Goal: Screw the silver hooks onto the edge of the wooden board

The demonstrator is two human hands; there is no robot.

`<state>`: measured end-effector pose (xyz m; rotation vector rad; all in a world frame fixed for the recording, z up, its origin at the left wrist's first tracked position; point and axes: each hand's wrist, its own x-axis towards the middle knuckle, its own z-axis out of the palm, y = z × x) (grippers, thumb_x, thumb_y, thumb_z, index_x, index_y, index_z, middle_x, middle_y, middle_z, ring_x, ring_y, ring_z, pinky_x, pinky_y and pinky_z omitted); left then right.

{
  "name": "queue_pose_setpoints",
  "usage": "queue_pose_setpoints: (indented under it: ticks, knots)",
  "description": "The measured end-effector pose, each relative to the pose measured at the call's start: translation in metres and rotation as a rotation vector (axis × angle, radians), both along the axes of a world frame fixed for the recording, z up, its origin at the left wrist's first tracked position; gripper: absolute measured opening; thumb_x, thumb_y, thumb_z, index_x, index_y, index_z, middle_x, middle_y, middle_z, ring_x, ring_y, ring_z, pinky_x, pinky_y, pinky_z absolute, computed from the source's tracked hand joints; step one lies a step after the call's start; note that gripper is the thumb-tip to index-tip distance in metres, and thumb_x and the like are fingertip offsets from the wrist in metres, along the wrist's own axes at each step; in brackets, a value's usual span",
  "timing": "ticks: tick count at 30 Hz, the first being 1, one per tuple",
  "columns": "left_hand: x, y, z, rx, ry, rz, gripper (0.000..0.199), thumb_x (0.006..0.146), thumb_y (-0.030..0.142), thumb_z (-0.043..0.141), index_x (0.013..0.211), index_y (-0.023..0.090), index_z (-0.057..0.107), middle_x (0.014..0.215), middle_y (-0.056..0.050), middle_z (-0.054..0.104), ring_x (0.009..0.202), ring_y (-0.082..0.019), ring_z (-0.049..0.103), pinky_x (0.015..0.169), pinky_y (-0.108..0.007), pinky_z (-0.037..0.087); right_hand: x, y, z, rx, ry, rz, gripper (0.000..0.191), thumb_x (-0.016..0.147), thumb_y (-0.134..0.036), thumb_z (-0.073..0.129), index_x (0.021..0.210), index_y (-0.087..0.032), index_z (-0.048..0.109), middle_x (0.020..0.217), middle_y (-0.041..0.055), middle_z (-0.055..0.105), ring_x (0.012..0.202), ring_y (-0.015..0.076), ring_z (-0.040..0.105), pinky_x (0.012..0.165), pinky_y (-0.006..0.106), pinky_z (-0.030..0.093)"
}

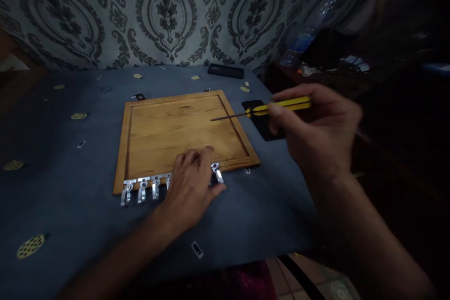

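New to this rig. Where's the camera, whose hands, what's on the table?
No machine: one person works bare-handed, seen from a camera worn on that person's head, looking forward and down. On the blue cloth lies a wooden board with metal hooks along its near edge; a flat black object lies to its right, a dark oblong object behind. The left hand rests over some hooks; whether it grips them is hidden. The right hand holds a yellow-handled screwdriver, pointing left.
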<state>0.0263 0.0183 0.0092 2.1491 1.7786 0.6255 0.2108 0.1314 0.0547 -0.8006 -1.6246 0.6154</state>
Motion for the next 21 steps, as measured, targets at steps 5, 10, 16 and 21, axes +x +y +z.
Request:
queue_pose_setpoints:
  ticks: [5,10,16,21]
  knots:
    - [0.000,0.000,0.000,0.011,0.012,0.001,0.065,0.081,0.024,0.080,0.130,0.019,0.039,0.110,-0.007,0.068,0.108,-0.029,0.060,0.093,-0.046,0.047,-0.015,-0.024,0.005,0.022,0.239,0.001,0.024,0.088,-0.046,0.071,0.082,-0.023,0.067,0.068,-0.0014,0.060,0.044,0.0095,0.048,0.037,0.026,0.035]
    - [0.001,-0.001,-0.001,0.026,0.022,0.011,0.064,0.081,0.023,0.080,0.130,0.019,0.038,0.108,-0.007,0.068,0.105,-0.029,0.060,0.092,-0.046,0.047,-0.021,-0.036,-0.018,-0.043,0.138,-0.001,0.023,0.098,-0.050,0.055,0.093,-0.027,0.058,0.077,0.0010,0.067,0.045,0.0115,0.050,0.035,0.026,0.035]
    - [0.001,-0.001,-0.004,0.026,0.025,0.029,0.065,0.080,0.024,0.080,0.130,0.021,0.039,0.109,-0.007,0.067,0.103,-0.029,0.060,0.089,-0.045,0.049,-0.018,-0.044,-0.026,-0.058,0.057,0.032,0.025,0.099,-0.051,0.053,0.095,-0.027,0.056,0.080,0.0014,0.069,0.045,0.0109,0.053,0.038,0.027,0.044]
    - [0.002,0.000,-0.003,0.024,0.041,0.035,0.065,0.080,0.023,0.080,0.130,0.020,0.039,0.108,-0.007,0.068,0.103,-0.029,0.060,0.090,-0.045,0.048,-0.018,-0.046,-0.026,-0.074,0.032,0.105,0.022,0.100,-0.047,0.052,0.096,-0.027,0.058,0.083,0.0006,0.071,0.046,0.0094,0.055,0.040,0.026,0.047]
